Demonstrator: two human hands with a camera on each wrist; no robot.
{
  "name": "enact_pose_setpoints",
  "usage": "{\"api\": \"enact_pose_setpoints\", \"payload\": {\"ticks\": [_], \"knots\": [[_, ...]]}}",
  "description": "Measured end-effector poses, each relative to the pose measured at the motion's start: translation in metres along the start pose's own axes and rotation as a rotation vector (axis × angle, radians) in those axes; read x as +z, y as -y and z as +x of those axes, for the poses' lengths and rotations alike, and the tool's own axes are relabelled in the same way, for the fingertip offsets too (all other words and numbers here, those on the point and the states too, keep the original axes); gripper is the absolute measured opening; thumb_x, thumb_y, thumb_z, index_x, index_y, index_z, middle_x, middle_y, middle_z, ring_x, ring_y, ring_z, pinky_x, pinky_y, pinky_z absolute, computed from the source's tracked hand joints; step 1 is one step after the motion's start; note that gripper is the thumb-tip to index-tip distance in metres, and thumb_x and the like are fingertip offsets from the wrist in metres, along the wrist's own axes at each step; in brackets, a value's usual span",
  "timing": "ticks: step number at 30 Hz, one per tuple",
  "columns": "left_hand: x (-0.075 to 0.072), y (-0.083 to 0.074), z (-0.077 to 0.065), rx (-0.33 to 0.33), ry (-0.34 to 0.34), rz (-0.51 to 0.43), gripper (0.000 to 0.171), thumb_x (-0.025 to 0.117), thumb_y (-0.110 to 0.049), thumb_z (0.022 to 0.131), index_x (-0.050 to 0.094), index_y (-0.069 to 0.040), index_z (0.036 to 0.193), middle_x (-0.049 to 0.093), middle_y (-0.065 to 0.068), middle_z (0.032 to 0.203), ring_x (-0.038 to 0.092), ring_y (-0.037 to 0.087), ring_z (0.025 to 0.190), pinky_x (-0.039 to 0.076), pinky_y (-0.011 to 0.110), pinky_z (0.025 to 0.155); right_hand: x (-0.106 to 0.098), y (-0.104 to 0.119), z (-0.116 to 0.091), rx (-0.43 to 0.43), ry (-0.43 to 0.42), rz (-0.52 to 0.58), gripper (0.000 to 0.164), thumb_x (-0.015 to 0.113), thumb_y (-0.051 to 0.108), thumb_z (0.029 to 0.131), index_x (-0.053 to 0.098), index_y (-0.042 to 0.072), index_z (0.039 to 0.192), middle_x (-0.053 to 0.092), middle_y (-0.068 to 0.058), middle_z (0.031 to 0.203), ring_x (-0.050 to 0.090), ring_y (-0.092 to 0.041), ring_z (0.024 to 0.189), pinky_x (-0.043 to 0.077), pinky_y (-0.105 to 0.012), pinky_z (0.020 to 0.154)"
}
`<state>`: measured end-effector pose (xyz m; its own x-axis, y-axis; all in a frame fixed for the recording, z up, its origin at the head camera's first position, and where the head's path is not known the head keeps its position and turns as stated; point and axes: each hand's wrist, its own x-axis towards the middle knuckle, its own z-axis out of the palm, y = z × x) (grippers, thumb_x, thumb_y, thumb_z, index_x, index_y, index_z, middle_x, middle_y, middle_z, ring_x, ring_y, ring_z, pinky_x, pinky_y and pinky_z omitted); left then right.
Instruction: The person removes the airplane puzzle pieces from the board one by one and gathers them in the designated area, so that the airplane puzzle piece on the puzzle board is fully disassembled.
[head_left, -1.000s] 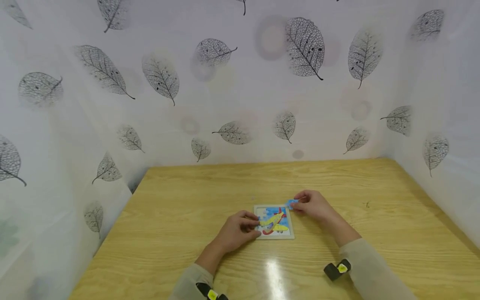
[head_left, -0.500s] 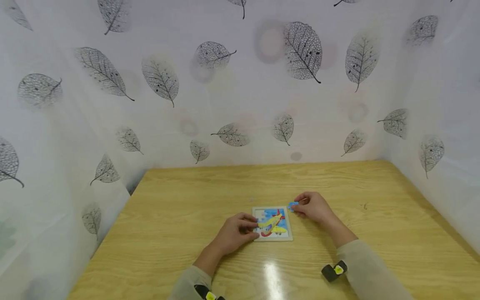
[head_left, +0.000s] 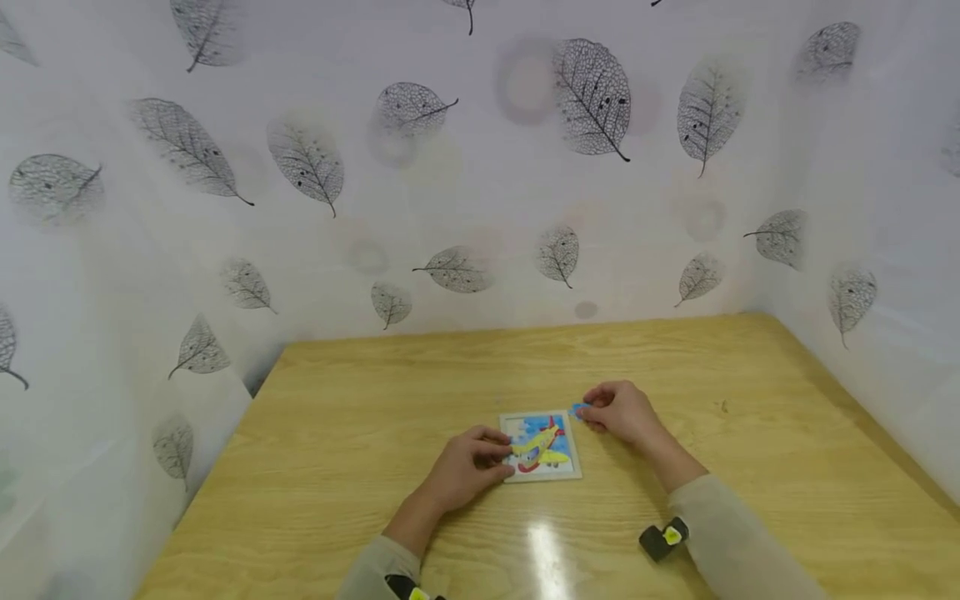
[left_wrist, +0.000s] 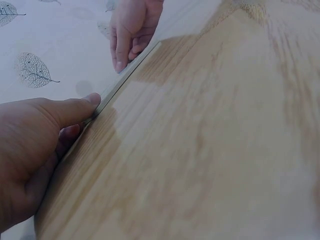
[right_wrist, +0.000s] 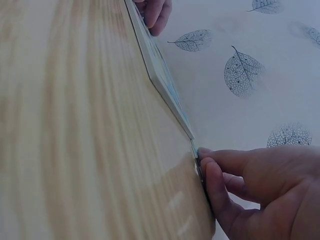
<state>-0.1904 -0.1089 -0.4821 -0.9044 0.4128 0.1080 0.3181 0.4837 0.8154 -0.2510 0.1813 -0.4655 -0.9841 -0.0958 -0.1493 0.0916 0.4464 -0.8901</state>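
The fingers [head_left: 600,390] of the right hand [head_left: 621,412] are closed together in a pinch, and between thumb and fingertips they hold a small blue puzzle piece [head_left: 579,409], right of the centre of the frame and a little below it. This piece is just beside the upper right corner of the airplane puzzle [head_left: 540,446]; I cannot tell if the two touch. The puzzle lies flat on the wooden bench [head_left: 375,392], in the lower middle of the frame, and shows a yellow airplane with red parts on a blue sky. At its left edge is the left hand [head_left: 465,471], its thumb and fingers loosely bent, with a gap between them, the tips touching the pale rim. Beige sleeves [head_left: 742,533] enter from the bottom of the frame. Behind the bench hangs a whitish cloth [head_left: 465,200] with dark leaf prints.
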Motion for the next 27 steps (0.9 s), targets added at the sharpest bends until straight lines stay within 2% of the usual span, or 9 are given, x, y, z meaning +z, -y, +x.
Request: {"api": "enact_pose_setpoints", "payload": {"ticks": [7, 14, 21, 27], "knots": [[-0.004, 0.0, -0.002, 0.005, -0.017, 0.011, 0.026, 0.077, -0.02, 0.089, 0.076, -0.005, 0.111, 0.065, 0.003, 0.12, 0.063, 0.017, 0.103, 0.052, 0.021, 0.083, -0.002, 0.005, 0.005, 0.005, 0.053, 0.07, 0.034, 0.075, 0.009, 0.089, 0.064, -0.009, 0.115, 0.065, -0.011, 0.09, 0.067, -0.013, 0.071, 0.059, -0.026, 0.066], [-0.004, 0.0, -0.003, 0.015, -0.016, -0.011, 0.026, 0.077, -0.019, 0.089, 0.076, -0.004, 0.109, 0.065, 0.005, 0.119, 0.064, 0.019, 0.103, 0.053, 0.023, 0.082, 0.002, 0.011, 0.005, -0.001, 0.052, 0.08, 0.038, 0.075, 0.01, 0.089, 0.063, -0.009, 0.12, 0.068, -0.012, 0.096, 0.066, -0.013, 0.073, 0.059, -0.027, 0.068], [-0.001, 0.003, 0.0, -0.009, -0.008, 0.004, 0.025, 0.077, -0.022, 0.089, 0.076, -0.007, 0.11, 0.065, 0.0, 0.12, 0.063, 0.015, 0.104, 0.052, 0.022, 0.085, 0.008, 0.02, 0.006, -0.007, 0.085, 0.062, 0.038, 0.076, 0.013, 0.089, 0.065, -0.006, 0.12, 0.063, -0.012, 0.095, 0.065, -0.015, 0.078, 0.059, -0.027, 0.071], [-0.002, 0.003, 0.0, 0.013, -0.006, -0.011, 0.025, 0.077, -0.02, 0.089, 0.076, -0.005, 0.108, 0.065, 0.003, 0.119, 0.064, 0.018, 0.104, 0.052, 0.022, 0.084, 0.018, 0.025, 0.008, -0.093, 0.163, -0.032, 0.034, 0.075, 0.013, 0.089, 0.067, -0.007, 0.115, 0.065, -0.013, 0.091, 0.065, -0.014, 0.071, 0.057, -0.026, 0.065]]}}
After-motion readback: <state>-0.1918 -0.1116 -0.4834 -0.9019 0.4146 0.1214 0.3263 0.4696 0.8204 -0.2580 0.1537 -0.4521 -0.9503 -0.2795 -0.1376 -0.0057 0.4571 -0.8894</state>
